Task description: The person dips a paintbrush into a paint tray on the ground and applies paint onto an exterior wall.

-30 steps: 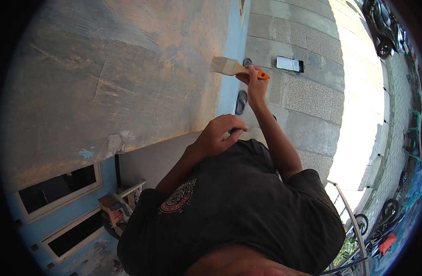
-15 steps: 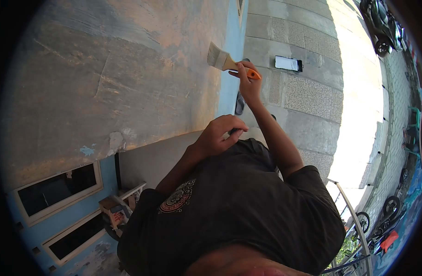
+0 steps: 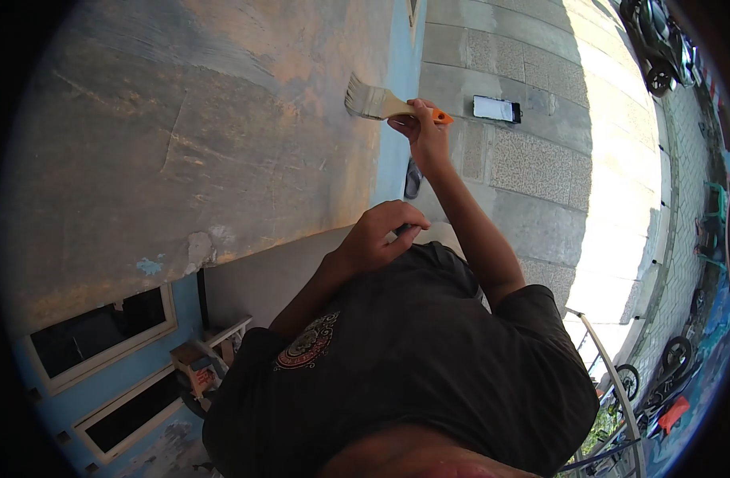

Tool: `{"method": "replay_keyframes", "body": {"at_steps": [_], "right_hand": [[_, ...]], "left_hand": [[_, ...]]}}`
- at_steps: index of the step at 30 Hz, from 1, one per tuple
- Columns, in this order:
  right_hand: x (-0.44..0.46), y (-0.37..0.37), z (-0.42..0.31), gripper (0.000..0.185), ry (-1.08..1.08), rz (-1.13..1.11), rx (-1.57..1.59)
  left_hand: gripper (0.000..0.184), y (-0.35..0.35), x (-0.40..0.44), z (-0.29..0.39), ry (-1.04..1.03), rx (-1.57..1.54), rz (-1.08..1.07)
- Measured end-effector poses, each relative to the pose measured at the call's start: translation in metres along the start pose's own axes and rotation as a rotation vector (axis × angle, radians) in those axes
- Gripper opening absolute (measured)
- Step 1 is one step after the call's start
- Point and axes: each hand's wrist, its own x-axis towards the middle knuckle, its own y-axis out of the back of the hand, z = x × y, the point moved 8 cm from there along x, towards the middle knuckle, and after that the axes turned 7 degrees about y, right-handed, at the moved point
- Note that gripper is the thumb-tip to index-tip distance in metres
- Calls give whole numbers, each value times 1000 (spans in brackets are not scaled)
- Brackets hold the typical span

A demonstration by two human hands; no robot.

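My right hand (image 3: 424, 134) grips the handle of a wide flat paintbrush (image 3: 389, 103) with an orange handle end. The pale bristles are at the mottled grey-brown surface (image 3: 245, 143), close to its blue edge strip (image 3: 390, 151); whether they touch it is hard to tell. My left hand (image 3: 385, 231) is held in front of the dark shirt, below the right one, with its fingers curled towards the thumb. Something small and dark shows between thumb and fingers, too hidden to name.
A bucket-like or boxy item with a white top (image 3: 496, 109) stands on the paved ground (image 3: 540, 167). A dark sandal (image 3: 413, 180) lies by the blue strip. Motorbikes (image 3: 658, 40) are at the far right, beside a metal rail (image 3: 612, 374). Framed windows (image 3: 102, 331) are lower left.
My right hand has moved left with the brush, and the bristles have shifted further over the mottled surface. The brush's angle has changed along the way. My left hand stays in place.
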Motion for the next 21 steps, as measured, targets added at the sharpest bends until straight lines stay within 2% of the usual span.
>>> {"method": "replay_keyframes", "body": {"at_steps": [2, 6, 9, 11, 13, 18, 19, 21], "right_hand": [[-5, 47, 18, 25, -66, 138, -208], [-13, 84, 16, 25, -103, 254, -356], [-15, 39, -7, 25, -105, 200, -520], [-16, -40, -45, 26, -43, -19, -558], [-19, -99, -92, 27, 37, -103, -542], [-16, -188, -181, 29, 351, -286, -152], [-15, -191, -178, 29, 353, -287, -154], [-14, -201, -168, 29, 313, -298, 39]], "left_hand": [[15, -1, 1, -3, -6, 3, 6], [14, -1, 6, 2, -17, 29, 12], [14, -2, 4, 3, 3, 18, -1], [15, -3, 4, 6, -17, 22, -8], [14, -4, 4, 9, -16, 19, -31], [14, -7, 3, 11, -39, -1, -52], [14, -7, 3, 11, -33, -7, -54], [14, -5, 2, 12, -29, -10, -56]]}}
